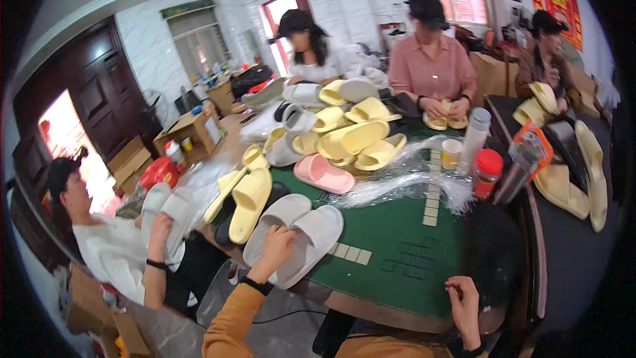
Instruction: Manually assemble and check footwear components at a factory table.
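Note:
A pair of light grey slippers [322, 233] lies side by side at the near left edge of the table. My left hand [278, 244] is closed at the inner edges of the two straps, where the slippers meet, and grips them there. Part of its fingers is hidden behind the hand. At the near right edge, my right hand [464, 297] is raised with loosely bent fingers, and nothing shows in it. Just beyond the grey pair lie a pink slipper [323, 174] and a yellow slipper [250, 204]. Strips of small pale labels [351, 252] lie right of the grey pair.
A heap of yellow slippers [354, 139] covers the far table. Clear plastic bags [404, 182] lie on the green tabletop [377, 285]. A red-lidded jar [488, 169] and a bottle [476, 134] stand at right. Co-workers sit around, one at left holding grey slippers [173, 215].

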The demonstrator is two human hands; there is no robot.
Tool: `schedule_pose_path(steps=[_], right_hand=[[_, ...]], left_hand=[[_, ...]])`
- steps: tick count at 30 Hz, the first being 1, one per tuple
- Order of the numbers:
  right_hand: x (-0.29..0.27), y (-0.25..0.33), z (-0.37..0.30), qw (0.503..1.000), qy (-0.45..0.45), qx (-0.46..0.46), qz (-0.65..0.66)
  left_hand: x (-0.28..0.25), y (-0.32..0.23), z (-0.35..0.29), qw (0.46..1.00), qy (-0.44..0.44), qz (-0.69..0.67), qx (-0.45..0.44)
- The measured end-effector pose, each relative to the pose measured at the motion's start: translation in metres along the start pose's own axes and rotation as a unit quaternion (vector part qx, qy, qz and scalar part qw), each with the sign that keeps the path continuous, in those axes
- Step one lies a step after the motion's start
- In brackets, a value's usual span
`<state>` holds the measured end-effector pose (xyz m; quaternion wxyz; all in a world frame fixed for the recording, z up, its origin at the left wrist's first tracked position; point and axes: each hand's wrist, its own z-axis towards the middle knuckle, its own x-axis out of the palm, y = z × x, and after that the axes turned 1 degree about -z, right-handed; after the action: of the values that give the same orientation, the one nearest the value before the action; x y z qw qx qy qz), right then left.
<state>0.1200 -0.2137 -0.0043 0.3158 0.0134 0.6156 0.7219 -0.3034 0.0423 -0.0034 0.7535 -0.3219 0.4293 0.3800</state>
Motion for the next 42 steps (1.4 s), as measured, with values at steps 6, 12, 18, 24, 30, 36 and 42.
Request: schedule_pose_path(steps=[6, 12, 18, 24, 30, 36, 42], right_hand=[[0.004, -0.008, 0.005, 0.999, 0.01, -0.042, -0.026], [-0.003, -0.01, 0.001, 1.0, 0.003, -0.026, -0.015], [0.001, -0.016, -0.002, 0.999, 0.008, -0.044, -0.028], [-0.014, 0.002, -0.002, 0.998, 0.054, -0.02, 0.018], [-0.119, 0.108, -0.007, 0.989, 0.033, -0.147, -0.001], [-0.217, 0.159, -0.003, 0.974, -0.126, -0.076, -0.171], [-0.328, 0.112, 0.049, 0.914, -0.21, 0.031, -0.345]], left_hand=[[-0.038, -0.069, 0.005, 0.999, -0.004, 0.002, 0.053], [-0.077, -0.083, 0.039, 0.991, -0.062, 0.098, 0.063], [-0.053, 0.016, 0.065, 0.968, -0.046, 0.248, 0.002], [-0.029, 0.035, 0.05, 0.977, 0.122, 0.153, -0.078], [-0.041, 0.006, 0.033, 0.98, 0.136, 0.085, -0.113], [-0.059, -0.063, -0.015, 0.993, 0.088, -0.083, -0.009], [-0.056, -0.15, -0.05, 0.97, 0.137, -0.2, 0.037]])
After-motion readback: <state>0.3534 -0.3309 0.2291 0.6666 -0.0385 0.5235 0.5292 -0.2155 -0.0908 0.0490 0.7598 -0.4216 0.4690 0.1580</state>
